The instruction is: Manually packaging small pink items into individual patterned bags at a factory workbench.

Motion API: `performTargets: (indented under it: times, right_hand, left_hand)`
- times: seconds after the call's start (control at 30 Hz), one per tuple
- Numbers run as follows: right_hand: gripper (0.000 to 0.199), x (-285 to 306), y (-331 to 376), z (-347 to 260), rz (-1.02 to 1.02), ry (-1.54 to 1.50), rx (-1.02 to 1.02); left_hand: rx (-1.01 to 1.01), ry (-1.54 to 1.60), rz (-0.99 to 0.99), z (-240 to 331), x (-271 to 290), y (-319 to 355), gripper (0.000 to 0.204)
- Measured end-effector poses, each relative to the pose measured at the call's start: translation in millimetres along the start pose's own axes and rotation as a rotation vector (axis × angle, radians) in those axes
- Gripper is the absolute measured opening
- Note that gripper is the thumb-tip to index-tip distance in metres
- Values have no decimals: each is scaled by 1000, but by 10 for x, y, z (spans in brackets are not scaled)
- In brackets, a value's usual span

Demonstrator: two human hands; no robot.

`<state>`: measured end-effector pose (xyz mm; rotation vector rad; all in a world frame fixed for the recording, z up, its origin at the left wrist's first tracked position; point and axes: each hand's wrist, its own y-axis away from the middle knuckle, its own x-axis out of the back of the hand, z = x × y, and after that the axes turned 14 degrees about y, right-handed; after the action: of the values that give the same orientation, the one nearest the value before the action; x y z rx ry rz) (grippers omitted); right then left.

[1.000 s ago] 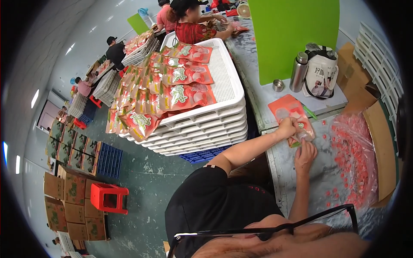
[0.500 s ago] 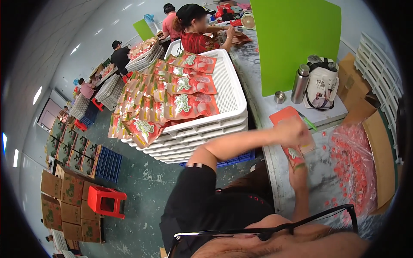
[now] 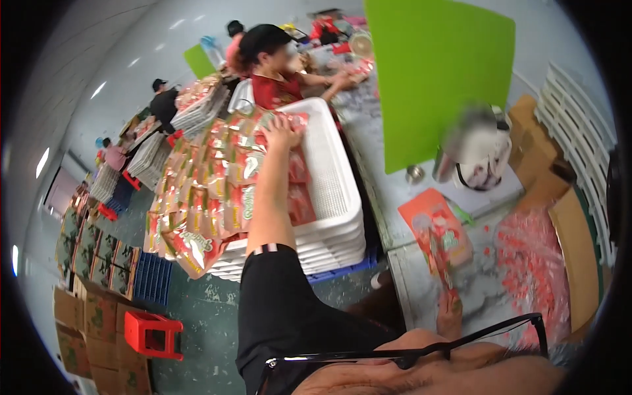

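Note:
My left hand (image 3: 281, 133) reaches out to the far rows of red and brown printed pouches (image 3: 217, 178) in a white mesh tray (image 3: 332, 197). Its fingers are spread and lie on a pouch there. Low on the marbled table, my right hand (image 3: 450, 315) is at the near end of a narrow, edge-on pouch (image 3: 434, 253), its fingers closed on that end; blur softens the grip. Beside this pouch, partly overlapped, lies a flat red and pink pouch (image 3: 454, 240). A green pen-like thing (image 3: 463, 214) is just past them.
A clear bag of small red pieces (image 3: 530, 263) lies in a cardboard box (image 3: 579, 243) at right. Beyond stand a white bag (image 3: 487, 155), a metal cup (image 3: 415, 174) and a green panel (image 3: 441, 79). A co-worker (image 3: 270, 66) works beyond the tray; a red stool (image 3: 153, 332) stands left.
My left hand has left the pouch on the table and swung left and away onto the tray's pouches. My right hand has drawn a little nearer to me. The whole view has shifted slightly.

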<state>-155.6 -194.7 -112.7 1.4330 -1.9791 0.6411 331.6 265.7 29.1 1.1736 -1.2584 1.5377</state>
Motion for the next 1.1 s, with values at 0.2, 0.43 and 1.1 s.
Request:
performTargets:
  times: [0.2, 0.43, 1.1]
  right_hand:
    - [33, 251, -220, -164, -18, 8, 493]
    - [39, 711, 102, -442, -527, -3, 60]
    - [45, 828, -925, 1444, 698, 604, -13]
  left_hand:
    - [-659, -86, 895, -1116, 284, -331, 35]
    - [-1213, 744, -910, 2427, 1689, 2625, 87]
    - [-379, 1521, -1704, 2236, -173, 4144, 84]
